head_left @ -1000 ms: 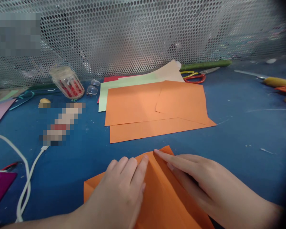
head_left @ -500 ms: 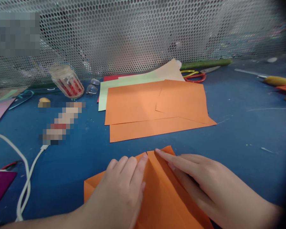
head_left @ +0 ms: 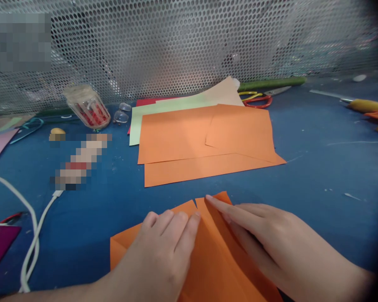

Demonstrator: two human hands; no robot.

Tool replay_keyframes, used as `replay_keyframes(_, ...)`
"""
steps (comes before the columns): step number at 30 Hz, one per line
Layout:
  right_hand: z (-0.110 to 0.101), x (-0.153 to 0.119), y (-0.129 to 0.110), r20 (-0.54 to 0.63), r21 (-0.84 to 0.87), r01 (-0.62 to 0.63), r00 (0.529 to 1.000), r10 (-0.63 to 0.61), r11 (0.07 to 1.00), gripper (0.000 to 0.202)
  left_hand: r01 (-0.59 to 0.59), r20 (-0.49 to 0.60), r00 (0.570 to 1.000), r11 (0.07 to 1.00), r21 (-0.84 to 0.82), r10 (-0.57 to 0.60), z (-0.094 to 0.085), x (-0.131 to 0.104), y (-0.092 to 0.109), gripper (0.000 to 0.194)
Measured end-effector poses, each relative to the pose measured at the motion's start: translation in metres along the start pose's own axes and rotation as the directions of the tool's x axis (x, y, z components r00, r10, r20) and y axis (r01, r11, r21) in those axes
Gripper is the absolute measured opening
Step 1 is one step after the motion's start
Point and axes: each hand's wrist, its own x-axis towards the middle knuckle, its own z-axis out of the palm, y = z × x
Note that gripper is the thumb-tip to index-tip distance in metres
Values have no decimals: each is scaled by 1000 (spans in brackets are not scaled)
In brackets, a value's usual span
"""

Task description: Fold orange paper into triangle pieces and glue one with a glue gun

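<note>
A folded orange sheet of paper lies at the bottom middle, with a narrow slit between its two folded parts at the far edge. My left hand presses down on its left part, fingers close together and bent, the index fingertip beside the slit. On the right part, my right hand holds the paper's raised fold, its index finger stretched along the far edge and the other fingers tucked lower against the flap. Both hands cover much of the sheet, and its near end runs out of view.
Beyond are flat orange sheets over a pale green sheet. Scissors lie behind them, and a yellow-handled tool is at right. Leftward are a jar, clear glasses and a white cable. A perforated metal screen backs the table.
My left index fingertip has slid slightly nearer and to the right along the slit, baring more of the left part's far corner. My right hand stays almost where it was.
</note>
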Motion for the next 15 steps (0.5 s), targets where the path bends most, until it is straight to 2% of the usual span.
replay_keyframes(6,1,-1,1,-9,-18,-17,1000,16,1000,54,23,9,1000,998,-64,-23,-3,4,0,51)
replay_keyframes(10,2,-4,6,8,30,-45,999,45,999,57,64,-60,996,991,-116,-71,0,-1,3,45)
replay_keyframes(12,2,-3,10,12,95,-69,998,68,993,57,70,-22,997,994,-89,-72,1,-5,4,52)
replay_keyframes(15,-1,3,16,4,190,-123,992,125,974,49,63,108,992,998,-20,-60,2,-11,4,74)
